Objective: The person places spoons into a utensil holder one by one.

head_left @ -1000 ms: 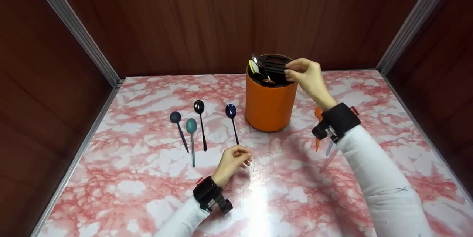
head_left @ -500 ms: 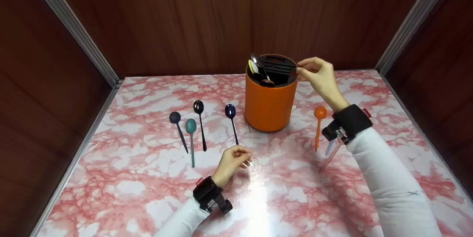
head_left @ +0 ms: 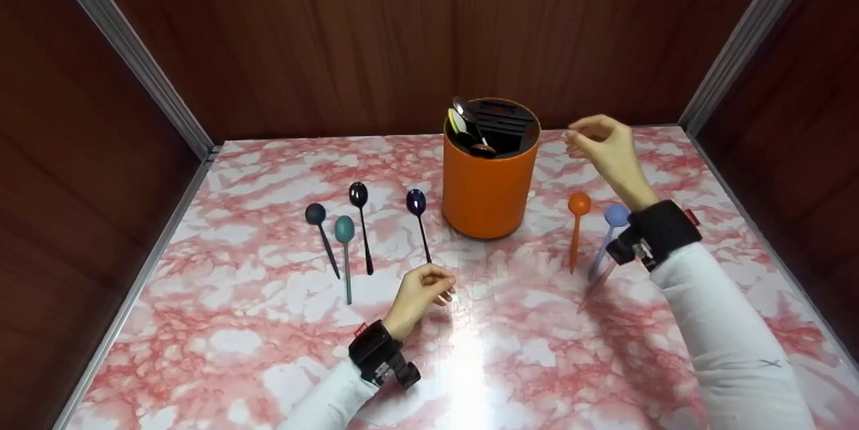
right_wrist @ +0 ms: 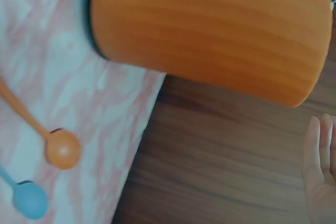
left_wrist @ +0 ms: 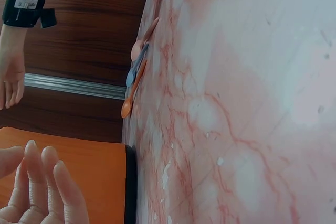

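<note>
My right hand [head_left: 604,141] hovers in the air to the right of the orange utensil holder [head_left: 490,195], its fingers loosely bent and nothing in them. Apart from the holder, its fingers also show at the edge of the right wrist view. My left hand [head_left: 419,296] stays low in front, loosely curled and empty, by the handle end of a dark blue spoon [head_left: 416,202]. In the holder's slotted black top stand several spoons, one with a yellow edge [head_left: 456,121]. Below my right hand lie an orange spoon [head_left: 579,204] and a light blue spoon [head_left: 616,215].
To the left lie a black spoon [head_left: 358,195], a teal spoon [head_left: 344,229] and a navy spoon [head_left: 315,214]. A pink spoon [left_wrist: 136,51] lies at the right, mostly behind my wrist in the head view. Wood-look walls enclose the marbled table [head_left: 235,343].
My right hand has drawn away from the holder's top to the right, uncovering the orange and light blue spoons. My left hand has stayed put.
</note>
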### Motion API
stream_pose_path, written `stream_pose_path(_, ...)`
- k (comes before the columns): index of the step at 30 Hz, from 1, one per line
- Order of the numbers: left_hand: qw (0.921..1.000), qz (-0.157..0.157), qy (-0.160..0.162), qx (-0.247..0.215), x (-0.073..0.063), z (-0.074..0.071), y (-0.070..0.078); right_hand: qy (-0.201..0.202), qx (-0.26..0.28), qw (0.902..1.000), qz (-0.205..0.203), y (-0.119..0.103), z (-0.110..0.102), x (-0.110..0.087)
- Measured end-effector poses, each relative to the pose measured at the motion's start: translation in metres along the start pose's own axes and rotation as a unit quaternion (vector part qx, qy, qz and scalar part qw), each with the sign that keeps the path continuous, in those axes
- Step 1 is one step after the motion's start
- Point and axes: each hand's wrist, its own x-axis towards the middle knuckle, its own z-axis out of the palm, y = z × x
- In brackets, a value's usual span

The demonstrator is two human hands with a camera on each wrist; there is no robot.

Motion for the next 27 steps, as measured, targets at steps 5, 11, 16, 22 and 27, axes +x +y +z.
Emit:
stream_pose_path(5, 1.0, 0.001, 0.0, 0.006, 0.0, -0.001, 0.0, 0.005, 0.016, 0.9996, 0.021, 0.015, -0.013, -0.006)
stream_pose_path(11, 1.0, -0.001, -0.002, 0.004, 0.0, -0.002, -0.001, -0.003, 0.024, 0.9985, 0.049, 0.035, -0.025, -0.009)
stream_pose_path(16, 1.0, -0.001, -0.001, 0.006, 0.0, -0.002, 0.0, -0.018, -0.037, 0.9973, 0.062, 0.06, -0.031, -0.009)
stream_pose_path(22, 1.0, -0.001, 0.0, 0.005, -0.002, -0.002, 0.001, -0.032, -0.093, 0.9929, 0.066, 0.079, -0.032, -0.014)
stream_pose_path(27, 1.0, 0.001, -0.001, 0.008, -0.004, -0.001, 0.002, -0.038, -0.119, 0.9884, 0.087, 0.09, -0.031, -0.02)
